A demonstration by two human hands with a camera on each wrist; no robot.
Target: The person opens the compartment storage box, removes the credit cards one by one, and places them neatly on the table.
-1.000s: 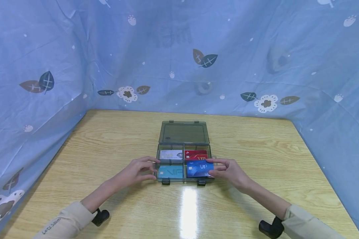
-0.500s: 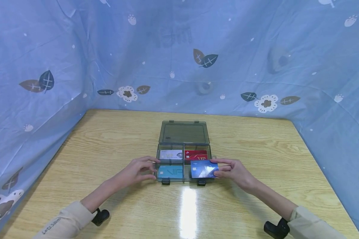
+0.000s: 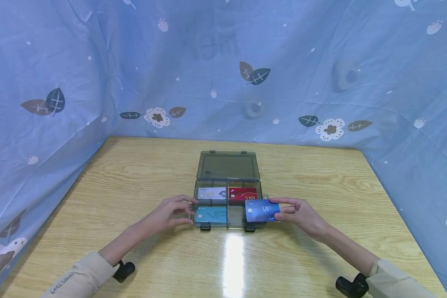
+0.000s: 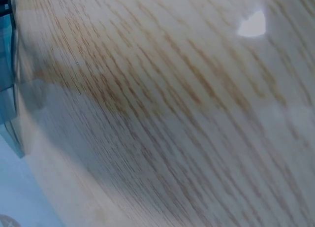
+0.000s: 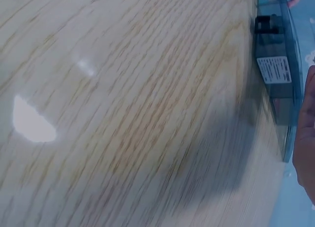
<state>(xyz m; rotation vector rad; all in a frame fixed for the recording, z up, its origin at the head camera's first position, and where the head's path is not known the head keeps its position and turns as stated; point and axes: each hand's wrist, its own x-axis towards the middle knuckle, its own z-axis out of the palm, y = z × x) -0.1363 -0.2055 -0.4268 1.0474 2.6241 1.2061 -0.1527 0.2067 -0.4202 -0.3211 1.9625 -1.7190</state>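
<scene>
Blue card [image 3: 260, 210] | right hand [image 3: 301, 214]: pinching its edge | left hand [image 3: 171, 212]: fingers parted at box [image 3: 236, 215]

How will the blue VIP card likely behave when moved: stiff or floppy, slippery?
The blue VIP card is probably stiff: held by one end in the right hand, it shows no sag. That one-ended grip may let it pivot if bumped. Looking smooth, it could also be slippery.

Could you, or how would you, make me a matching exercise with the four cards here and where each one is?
1. White card
2. Red card
3. Teal card
4. Blue card

A. Held by the right hand
B. Near left compartment of the box
C. Far right compartment
D. Far left compartment

Pairs: 1-D, 2-C, 3-B, 4-A
</scene>
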